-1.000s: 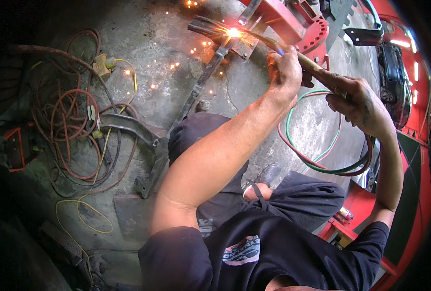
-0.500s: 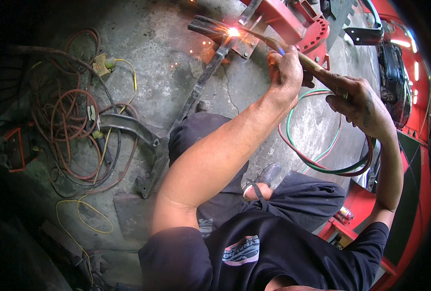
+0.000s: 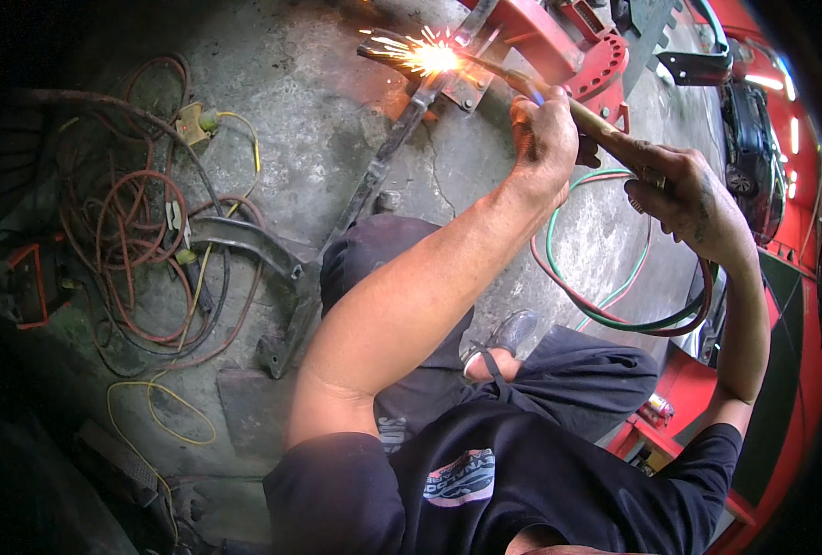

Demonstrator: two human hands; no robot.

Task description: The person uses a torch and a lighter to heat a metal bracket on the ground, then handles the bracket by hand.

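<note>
Over the concrete floor (image 3: 295, 65): a cutting torch (image 3: 603, 131) slants toward sparks (image 3: 437, 60) at a steel bar (image 3: 388, 153).
Right hand (image 3: 693, 202): curled closed around the torch's rear handle.
Left hand (image 3: 548, 143): fingers bent in at the front tubing; whether they clasp it cannot be told.
Torch feel: probably rigid and fairly weighty, with green and red hoses (image 3: 656, 327) adding drag.
Best hold: rear handle, well back from the tip, which must be hot.

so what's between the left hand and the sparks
In the head view, the slim front of the torch spans from the left hand to the bright sparks; a bolted metal plate shows beside it.
</note>
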